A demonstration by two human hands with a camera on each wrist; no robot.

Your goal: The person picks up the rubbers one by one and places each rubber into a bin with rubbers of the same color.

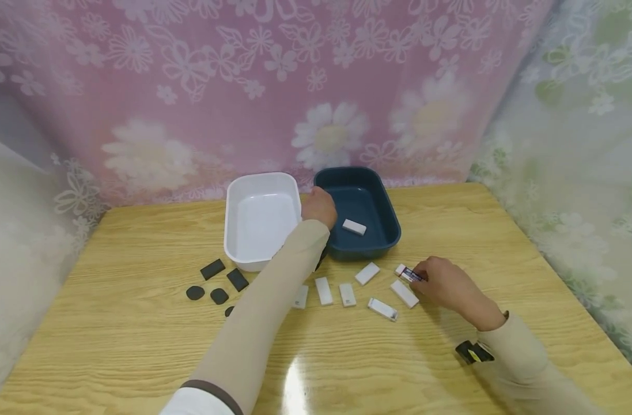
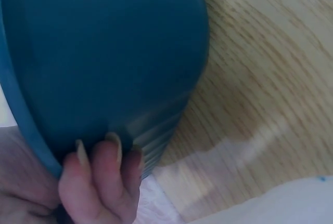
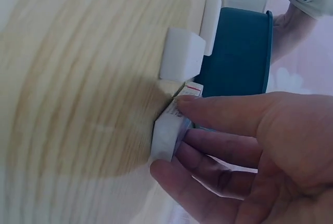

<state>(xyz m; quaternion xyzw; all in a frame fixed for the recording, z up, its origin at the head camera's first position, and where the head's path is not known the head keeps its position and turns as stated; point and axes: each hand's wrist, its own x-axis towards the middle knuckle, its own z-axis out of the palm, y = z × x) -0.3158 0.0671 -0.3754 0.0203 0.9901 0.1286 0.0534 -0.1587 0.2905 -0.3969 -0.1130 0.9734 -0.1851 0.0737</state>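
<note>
My right hand point(image 1: 447, 288) pinches a white eraser with a dark printed sleeve point(image 1: 410, 274) at the table's right side. In the right wrist view the thumb lies on one face of this eraser point(image 3: 167, 134), fingers along the other. My left hand point(image 1: 320, 207) grips the left rim of the dark blue basin point(image 1: 390, 216), its fingertips point(image 2: 106, 154) against the wall in the left wrist view. One white eraser point(image 1: 354, 227) lies inside that basin. Several more white erasers, such as a plain one point(image 1: 404, 294), lie in front of it.
A white basin point(image 1: 233, 230) stands left of the blue one, close beside it. Several black pieces, some rectangular point(image 1: 212, 269) and some rounded point(image 1: 195, 293), lie before it, one partly hidden by my left sleeve point(image 1: 264, 323). Flowered cloth point(image 1: 243, 115) hangs behind the wooden table point(image 1: 139, 346).
</note>
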